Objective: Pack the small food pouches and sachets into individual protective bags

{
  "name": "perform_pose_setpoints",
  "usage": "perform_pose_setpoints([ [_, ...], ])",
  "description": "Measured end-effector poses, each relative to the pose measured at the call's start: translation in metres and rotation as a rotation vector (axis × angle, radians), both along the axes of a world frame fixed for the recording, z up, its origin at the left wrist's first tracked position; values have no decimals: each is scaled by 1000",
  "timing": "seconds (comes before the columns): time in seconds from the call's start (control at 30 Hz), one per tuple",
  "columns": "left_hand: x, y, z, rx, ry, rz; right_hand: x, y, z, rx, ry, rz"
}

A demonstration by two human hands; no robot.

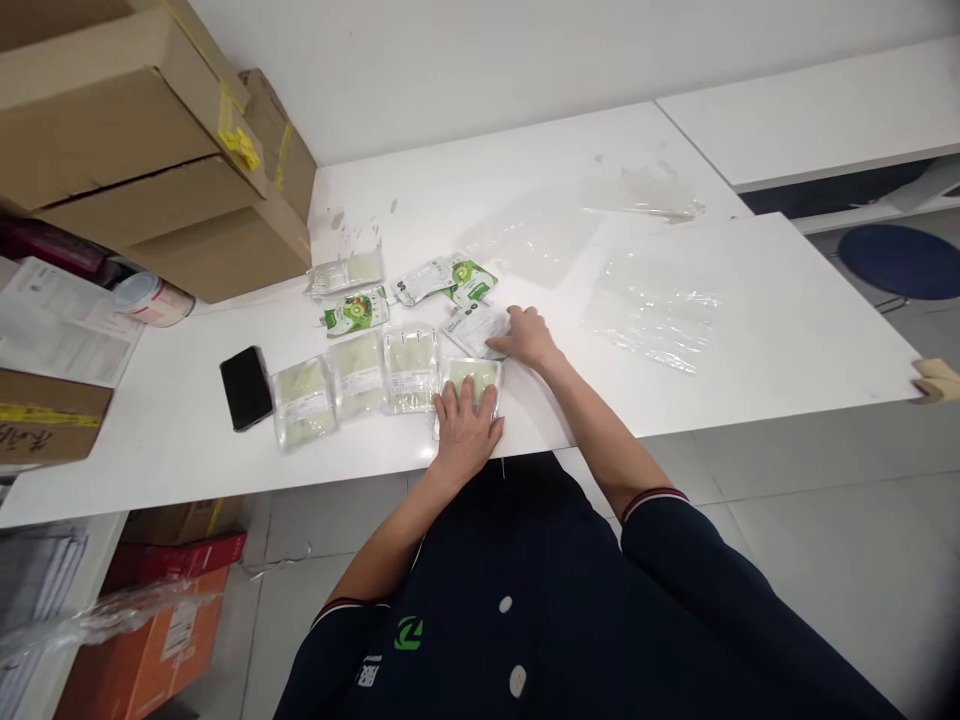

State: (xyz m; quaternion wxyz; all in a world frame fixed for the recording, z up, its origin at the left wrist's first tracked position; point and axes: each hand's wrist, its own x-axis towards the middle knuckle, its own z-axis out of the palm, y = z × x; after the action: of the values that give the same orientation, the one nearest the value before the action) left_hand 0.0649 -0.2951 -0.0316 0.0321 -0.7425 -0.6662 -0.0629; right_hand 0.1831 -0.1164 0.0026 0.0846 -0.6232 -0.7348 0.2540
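My left hand (466, 428) lies flat, fingers spread, on a clear packet with pale green contents (480, 369) near the table's front edge. Just beyond it, my right hand (531, 340) pinches the right edge of a white printed pouch (474, 328). To the left, more pale green packets lie in a row: one (411, 370) beside my left hand, another (358, 374) past it, and a third (303, 402) at the end. Behind the row are a green fruit-print pouch (355, 312), a white-backed pouch (423, 281) and another green pouch (471, 279).
A black phone (246, 388) lies left of the packets. Cardboard boxes (225, 220) and a can (153, 299) stand at the left. Crumpled clear plastic bags (652, 310) are spread to the right on the white table (810, 340). A blue stool (900, 262) stands beyond.
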Motion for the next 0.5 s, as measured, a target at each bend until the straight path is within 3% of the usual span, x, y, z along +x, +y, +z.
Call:
perform_pose_setpoints([
  [0.13, 2, -1, 1, 27, 22, 9, -8, 10, -11, -111, 167, 107],
  [0.23, 4, 0, 1, 23, 28, 2, 6, 0, -5, 26, 401, 77],
  [0.37, 3, 15, -2, 14, 26, 43, 53, -24, 15, 204, 568, 5],
  [0.5, 0, 39, 6, 46, -49, 96, 109, -56, 26, 60, 570, -24],
])
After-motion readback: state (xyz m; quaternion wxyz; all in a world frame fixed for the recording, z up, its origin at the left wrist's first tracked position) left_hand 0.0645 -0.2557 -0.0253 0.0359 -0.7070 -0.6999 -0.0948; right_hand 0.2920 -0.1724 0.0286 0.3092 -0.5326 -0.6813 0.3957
